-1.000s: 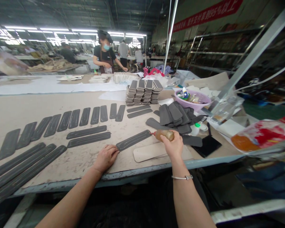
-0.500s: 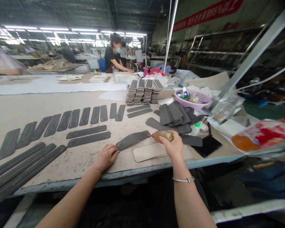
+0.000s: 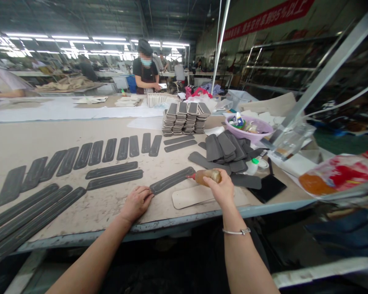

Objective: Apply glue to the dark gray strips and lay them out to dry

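My right hand [image 3: 221,187] is wrapped round a bottle of amber liquid [image 3: 204,177], its red nozzle pointing left at the far end of a dark grey strip [image 3: 173,180]. A glossy line runs along that strip's edges. With closed fingertips, my left hand [image 3: 138,203] pinches the strip's near left end on the table. Beige strips [image 3: 191,197] lie just below the bottle. Many grey strips with glossy lines are laid out to the left, among them a short one [image 3: 96,152] and a long one [image 3: 46,218].
Loose grey pieces [image 3: 225,149] are heaped behind the bottle. Stacked pieces [image 3: 185,118] and a purple basin [image 3: 250,127] stand farther back. At right are a black tablet-like object [image 3: 267,188] and a red-and-orange container [image 3: 337,173]. A person [image 3: 145,71] stands across the table.
The bottle and my right hand have shifted slightly left. The grey strip, bowed before, now looks straighter and flatter. The person opposite has straightened up and holds a white object.
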Motion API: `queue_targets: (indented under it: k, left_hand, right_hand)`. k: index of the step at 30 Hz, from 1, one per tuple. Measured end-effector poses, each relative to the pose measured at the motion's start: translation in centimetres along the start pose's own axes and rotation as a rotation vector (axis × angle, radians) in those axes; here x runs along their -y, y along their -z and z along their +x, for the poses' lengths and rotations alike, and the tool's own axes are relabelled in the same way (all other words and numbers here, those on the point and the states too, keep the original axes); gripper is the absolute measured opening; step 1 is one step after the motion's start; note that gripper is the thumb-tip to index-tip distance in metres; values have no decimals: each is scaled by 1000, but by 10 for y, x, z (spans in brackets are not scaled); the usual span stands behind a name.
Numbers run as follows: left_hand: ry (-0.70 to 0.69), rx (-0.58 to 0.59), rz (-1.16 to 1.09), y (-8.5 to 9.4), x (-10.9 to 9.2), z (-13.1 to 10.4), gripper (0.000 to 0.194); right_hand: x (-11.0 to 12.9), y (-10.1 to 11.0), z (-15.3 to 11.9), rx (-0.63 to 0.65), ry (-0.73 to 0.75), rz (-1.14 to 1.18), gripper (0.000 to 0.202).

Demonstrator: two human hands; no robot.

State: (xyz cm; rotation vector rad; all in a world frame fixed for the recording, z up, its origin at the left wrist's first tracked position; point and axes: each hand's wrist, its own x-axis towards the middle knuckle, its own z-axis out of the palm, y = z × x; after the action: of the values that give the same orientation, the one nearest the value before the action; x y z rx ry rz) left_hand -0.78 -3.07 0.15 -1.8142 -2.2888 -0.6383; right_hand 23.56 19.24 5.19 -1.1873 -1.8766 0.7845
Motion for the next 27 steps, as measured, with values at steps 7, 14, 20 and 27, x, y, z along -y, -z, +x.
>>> queue_targets:
  k: [7,14,20,27]
  left_hand:
    - [-11,0,-9,-3,4,-1,22]
    - [-7,8,-10,-3,5,-1,23]
    - [1,-3,-8,-5,5,-2,22]
    - [-13,-14,-25,-5,7,-2,22]
  right_hand:
    - [-2,4,3,-118,-43,-118,48]
    - [3,-5,-4,14,11,161,45]
    - [21,-26,-23,249,61,272,43]
    - [20,-23,-20,181,61,130,40]
